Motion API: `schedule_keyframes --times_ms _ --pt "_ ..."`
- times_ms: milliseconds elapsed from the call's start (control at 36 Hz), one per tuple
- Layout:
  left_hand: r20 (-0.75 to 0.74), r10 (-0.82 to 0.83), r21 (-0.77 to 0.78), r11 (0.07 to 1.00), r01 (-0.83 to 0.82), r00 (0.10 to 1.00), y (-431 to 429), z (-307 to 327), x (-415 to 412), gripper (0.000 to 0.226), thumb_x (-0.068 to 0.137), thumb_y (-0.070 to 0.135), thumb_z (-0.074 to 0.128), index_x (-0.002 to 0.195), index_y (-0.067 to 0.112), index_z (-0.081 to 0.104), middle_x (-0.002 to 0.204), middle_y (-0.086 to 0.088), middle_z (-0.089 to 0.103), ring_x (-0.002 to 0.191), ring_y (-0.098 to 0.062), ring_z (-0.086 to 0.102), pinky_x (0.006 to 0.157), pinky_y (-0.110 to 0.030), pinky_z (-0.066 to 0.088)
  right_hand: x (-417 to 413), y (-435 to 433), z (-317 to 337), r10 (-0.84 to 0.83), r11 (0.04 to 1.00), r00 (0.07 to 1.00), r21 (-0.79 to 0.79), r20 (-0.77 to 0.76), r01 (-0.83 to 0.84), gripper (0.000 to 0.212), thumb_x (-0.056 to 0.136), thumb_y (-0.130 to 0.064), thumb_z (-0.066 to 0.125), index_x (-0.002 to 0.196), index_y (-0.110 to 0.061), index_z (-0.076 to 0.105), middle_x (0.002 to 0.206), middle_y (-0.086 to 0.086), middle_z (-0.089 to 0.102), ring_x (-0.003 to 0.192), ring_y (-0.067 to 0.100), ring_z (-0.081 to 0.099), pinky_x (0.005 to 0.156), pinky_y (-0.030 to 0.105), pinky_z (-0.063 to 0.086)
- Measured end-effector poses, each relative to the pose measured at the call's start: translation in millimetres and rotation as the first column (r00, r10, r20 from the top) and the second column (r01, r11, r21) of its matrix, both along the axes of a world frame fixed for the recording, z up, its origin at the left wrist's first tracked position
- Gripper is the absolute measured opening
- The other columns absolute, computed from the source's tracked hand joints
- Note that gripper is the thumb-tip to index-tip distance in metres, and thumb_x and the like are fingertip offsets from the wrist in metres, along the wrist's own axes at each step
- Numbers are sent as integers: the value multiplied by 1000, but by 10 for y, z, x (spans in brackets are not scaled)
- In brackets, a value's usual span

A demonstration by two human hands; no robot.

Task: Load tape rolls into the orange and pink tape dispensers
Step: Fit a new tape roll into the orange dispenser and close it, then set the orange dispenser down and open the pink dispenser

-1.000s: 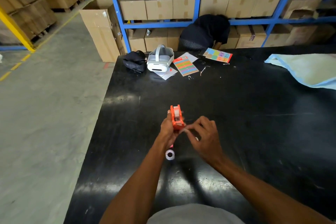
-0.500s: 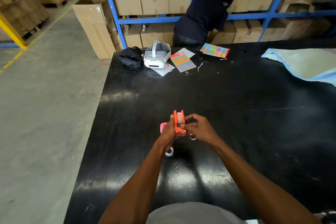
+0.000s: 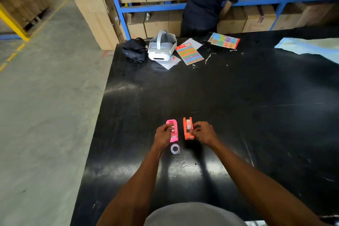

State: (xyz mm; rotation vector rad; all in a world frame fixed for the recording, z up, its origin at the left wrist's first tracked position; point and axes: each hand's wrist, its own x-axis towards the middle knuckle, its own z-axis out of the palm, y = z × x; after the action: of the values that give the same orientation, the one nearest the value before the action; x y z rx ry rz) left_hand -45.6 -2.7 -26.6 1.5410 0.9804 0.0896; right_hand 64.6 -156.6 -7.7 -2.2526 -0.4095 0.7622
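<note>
On the black table (image 3: 238, 108) the orange tape dispenser (image 3: 187, 128) stands with a tape roll seated in it. My right hand (image 3: 203, 132) grips its right side. The pink tape dispenser (image 3: 173, 130) lies just to its left, and my left hand (image 3: 163, 135) closes its fingers over the pink body. A loose clear tape roll (image 3: 175, 149) rests flat on the table directly in front of the pink dispenser, untouched by either hand.
At the far edge of the table sit a white headset (image 3: 161, 47), a black pouch (image 3: 134, 50), colourful sticker sheets (image 3: 189, 54) and a pale blue cloth (image 3: 311, 47). A person in dark clothes (image 3: 211, 0) bends at the blue shelving of cardboard boxes behind the table.
The orange dispenser went from being held up in both hands to standing on the table. My left hand let go of it and moved onto the pink dispenser.
</note>
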Motion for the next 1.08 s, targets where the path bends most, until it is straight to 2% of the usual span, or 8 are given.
schedule_keyframes --times_ms 167,250,333,444,583,722,944,1083 --pt "-77 78 81 994 -72 994 111 -224 8 28 98 12 55 122 12 69 112 -9 72 88 -17 64 62 -17 48 74 151 -247 46 989 999 -143 1 -45 21 83 -23 76 95 -6 75 96 15 77 92 32 72 79 36 54" --pt "-115 70 75 995 -61 991 151 -339 51 33 92 14 63 125 12 65 120 -6 70 101 -20 68 84 -31 56 144 208 -429 68 976 998 -209 7 -65 17 84 -22 71 85 -5 71 90 18 75 88 35 71 68 34 49" --pt "-128 38 46 998 -33 991 191 -474 100 41 91 12 68 130 10 59 128 -7 63 111 -23 65 100 -40 54 187 248 -472 95 963 995 -252 1 -92 14 85 -20 68 83 -6 70 90 19 75 87 36 71 70 36 51" --pt "-161 32 30 999 -28 986 268 -834 178 48 87 19 74 133 15 60 133 -12 62 114 -27 67 99 -46 56 256 344 -445 99 955 995 -283 10 -93 15 87 -20 65 87 -6 72 95 20 75 90 39 70 71 36 51" --pt "-108 95 -3 995 -95 990 255 -842 250 47 93 14 69 137 7 54 136 -15 58 119 -32 62 101 -51 54 319 483 -426 132 924 989 -368 60 -101 23 91 -29 61 95 -9 71 101 17 74 94 38 69 77 40 56" --pt "-116 140 -25 989 -144 983 236 -826 291 43 97 18 65 138 10 55 137 -16 57 120 -32 62 100 -51 54 341 580 -406 129 886 988 -457 88 -75 16 92 -18 62 100 -6 70 109 19 72 103 38 68 83 41 53" --pt "-82 94 -37 995 -98 992 261 -854 281 45 99 21 62 143 19 52 141 -15 54 120 -32 62 94 -53 58 394 571 -536 59 906 998 -422 38 -37 18 80 -23 76 89 -7 74 94 14 76 88 33 73 78 43 61" --pt "-69 48 -18 999 -49 996 263 -865 241 48 99 20 62 145 21 50 143 -15 52 122 -30 61 84 -35 57 346 525 -519 57 908 998 -418 39 -36 18 84 -22 73 91 -5 73 98 16 75 90 35 72 76 38 59"
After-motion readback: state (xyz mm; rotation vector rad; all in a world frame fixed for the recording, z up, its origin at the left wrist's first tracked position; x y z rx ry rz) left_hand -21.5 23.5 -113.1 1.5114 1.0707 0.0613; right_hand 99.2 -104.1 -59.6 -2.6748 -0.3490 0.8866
